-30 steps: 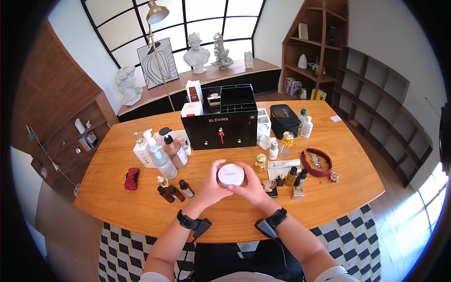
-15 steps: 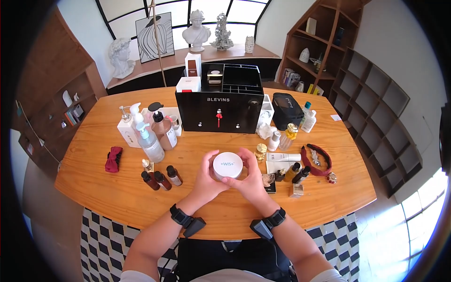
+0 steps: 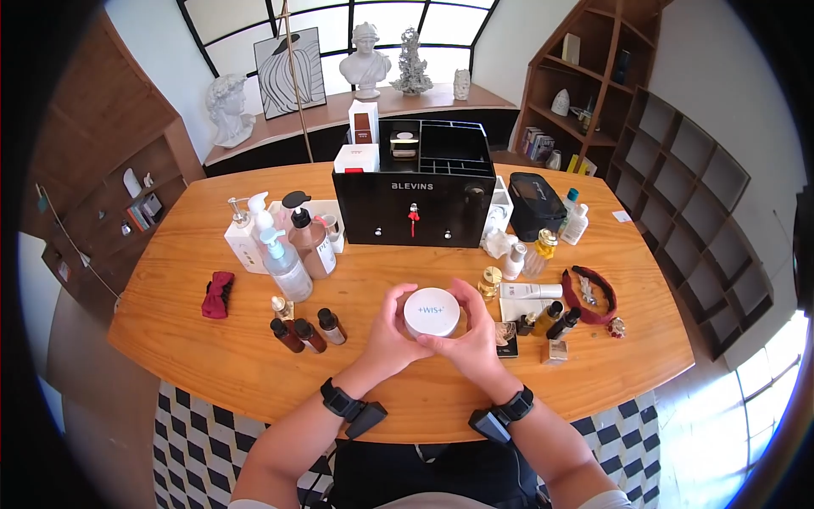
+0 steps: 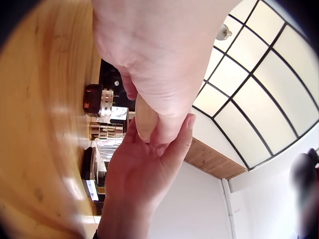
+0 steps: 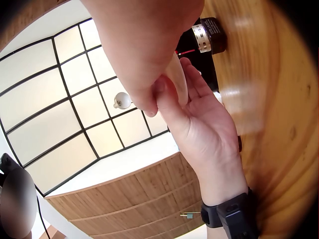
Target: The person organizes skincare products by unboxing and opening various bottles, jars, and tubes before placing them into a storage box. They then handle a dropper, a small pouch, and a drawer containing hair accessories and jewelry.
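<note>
A white round cosmetic jar (image 3: 432, 312) with "+WIS+" on its lid is held between both hands, above the middle of the wooden table. My left hand (image 3: 393, 338) grips its left side and my right hand (image 3: 475, 341) its right, the thumbs meeting at the near edge. In the left wrist view the jar (image 4: 145, 119) shows as a pale curved edge between the hands. Left of the hands stand several small dark bottles (image 3: 310, 338). Just right of my right hand lies a small black case (image 3: 506, 341).
A black "BLEVINS" organizer (image 3: 413, 208) stands beyond the hands. Pump bottles (image 3: 288, 270) and a dark red bow (image 3: 218, 294) are at left. At right are a tube (image 3: 532, 291), a gold-capped jar (image 3: 489, 282), a red headband (image 3: 604, 305) and a black pouch (image 3: 536, 206).
The head view has tilted and shifted, so the whole table sits differently in it. Both hands keep their hold on the jar, its lid facing up throughout.
</note>
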### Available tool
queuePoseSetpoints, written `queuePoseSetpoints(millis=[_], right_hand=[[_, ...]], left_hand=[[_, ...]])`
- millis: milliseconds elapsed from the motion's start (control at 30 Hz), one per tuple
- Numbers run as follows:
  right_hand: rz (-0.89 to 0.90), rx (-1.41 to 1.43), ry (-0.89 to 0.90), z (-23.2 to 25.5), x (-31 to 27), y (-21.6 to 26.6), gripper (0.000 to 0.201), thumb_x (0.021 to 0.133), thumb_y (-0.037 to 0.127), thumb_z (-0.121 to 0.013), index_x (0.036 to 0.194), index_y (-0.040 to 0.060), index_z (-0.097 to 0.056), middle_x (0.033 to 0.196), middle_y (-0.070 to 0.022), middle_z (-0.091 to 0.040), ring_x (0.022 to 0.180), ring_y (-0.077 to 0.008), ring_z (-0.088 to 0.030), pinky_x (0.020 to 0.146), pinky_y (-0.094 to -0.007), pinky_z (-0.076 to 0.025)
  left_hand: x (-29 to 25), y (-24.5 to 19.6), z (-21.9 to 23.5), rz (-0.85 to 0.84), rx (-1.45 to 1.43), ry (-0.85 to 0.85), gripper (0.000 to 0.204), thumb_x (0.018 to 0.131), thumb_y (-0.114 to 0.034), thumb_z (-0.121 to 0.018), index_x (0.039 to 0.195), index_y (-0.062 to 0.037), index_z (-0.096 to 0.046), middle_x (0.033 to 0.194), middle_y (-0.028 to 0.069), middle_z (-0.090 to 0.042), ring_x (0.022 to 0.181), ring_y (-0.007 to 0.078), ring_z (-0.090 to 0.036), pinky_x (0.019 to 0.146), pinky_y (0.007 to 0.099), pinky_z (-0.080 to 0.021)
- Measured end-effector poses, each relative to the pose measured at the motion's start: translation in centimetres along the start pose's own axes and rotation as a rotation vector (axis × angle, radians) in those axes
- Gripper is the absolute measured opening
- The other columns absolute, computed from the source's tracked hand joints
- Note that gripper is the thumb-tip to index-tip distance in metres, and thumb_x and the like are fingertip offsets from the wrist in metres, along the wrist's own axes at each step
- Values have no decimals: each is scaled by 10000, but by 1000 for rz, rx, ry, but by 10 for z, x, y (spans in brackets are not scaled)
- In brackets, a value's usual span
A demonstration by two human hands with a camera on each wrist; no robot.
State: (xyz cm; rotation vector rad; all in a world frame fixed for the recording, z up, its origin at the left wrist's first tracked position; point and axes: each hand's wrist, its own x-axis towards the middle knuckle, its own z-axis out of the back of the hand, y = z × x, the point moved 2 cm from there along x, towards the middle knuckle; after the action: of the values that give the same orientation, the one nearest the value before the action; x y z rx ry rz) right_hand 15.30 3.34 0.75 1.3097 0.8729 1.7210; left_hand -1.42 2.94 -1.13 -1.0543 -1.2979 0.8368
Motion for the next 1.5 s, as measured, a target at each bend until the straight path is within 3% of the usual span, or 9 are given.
queuePoseSetpoints(millis=[367,567,667,700,867,1100,1200,1367,1500], right_hand=[[-27,85,-27,-4,-1,-8,923,721,197,-921,1439,-35,-390,1263,-123,-567,1197,-217,-561,1046,-355,-452],[-171,397,-63,-9,0,-20,727,888,204,-782,1433,-24,-357,1194,-101,-557,1094,-187,-569,950,-339,-491],[-196,123,-59,-16,-6,-30,680,900,299,-770,1375,-27,-407,1181,-111,-559,1045,-184,-574,908,-337,-498],[-67,-107,-70,-14,-5,-21,683,892,381,-759,1321,-45,-441,1148,-150,-574,991,-212,-584,868,-343,-500],[-88,-269,47,-15,-10,-6,762,878,488,-721,1325,-63,-441,1208,-277,-570,1080,-389,-599,903,-440,-506],[-85,-418,71,-17,-12,9,792,835,553,-716,1270,-51,-446,1133,-268,-618,952,-432,-661,778,-500,-546],[93,-559,11,-21,-11,8,770,811,567,-725,1228,-30,-477,1039,-228,-636,876,-406,-672,720,-492,-550],[200,-573,56,-17,-6,15,768,789,521,-764,1265,-22,-500,1100,-219,-602,948,-408,-638,804,-456,-534],[378,-575,12,-7,3,28,785,758,462,-827,1304,-8,-514,1151,-193,-587,1027,-370,-614,884,-461,-507]], left_hand=[[1,-2,-8,-9,-98,-20,954,685,-11,-893,1447,-67,-322,1307,130,-555,1227,223,-577,1029,359,-494],[5,16,0,83,-401,-9,683,890,-95,-763,1436,-20,-360,1361,133,-530,1313,224,-504,1111,374,-416],[5,8,-5,130,-480,47,492,1033,-286,-572,1414,-27,-397,1361,127,-527,1295,219,-510,1102,361,-407],[4,8,-6,112,-391,44,485,1050,-340,-499,1410,-31,-394,1347,124,-531,1277,214,-518,1088,351,-413],[-3,18,-14,72,-216,31,568,1082,-509,-235,1383,-52,-387,1281,119,-545,1173,188,-557,1016,320,-443],[-9,25,-13,106,-212,46,562,1082,-517,-198,1363,-73,-398,1254,103,-572,1131,191,-581,987,337,-474],[-9,43,-8,207,-322,56,633,1070,-558,-172,1400,-85,-431,1341,108,-563,1218,232,-575,1040,388,-475],[-8,47,-7,398,-664,66,698,1053,-587,-162,1402,-95,-513,1380,123,-582,1281,293,-564,1085,446,-455],[-2,31,-5,413,-841,-24,667,1042,-591,-221,1338,-88,-544,1267,114,-631,1162,277,-605,997,451,-491]])
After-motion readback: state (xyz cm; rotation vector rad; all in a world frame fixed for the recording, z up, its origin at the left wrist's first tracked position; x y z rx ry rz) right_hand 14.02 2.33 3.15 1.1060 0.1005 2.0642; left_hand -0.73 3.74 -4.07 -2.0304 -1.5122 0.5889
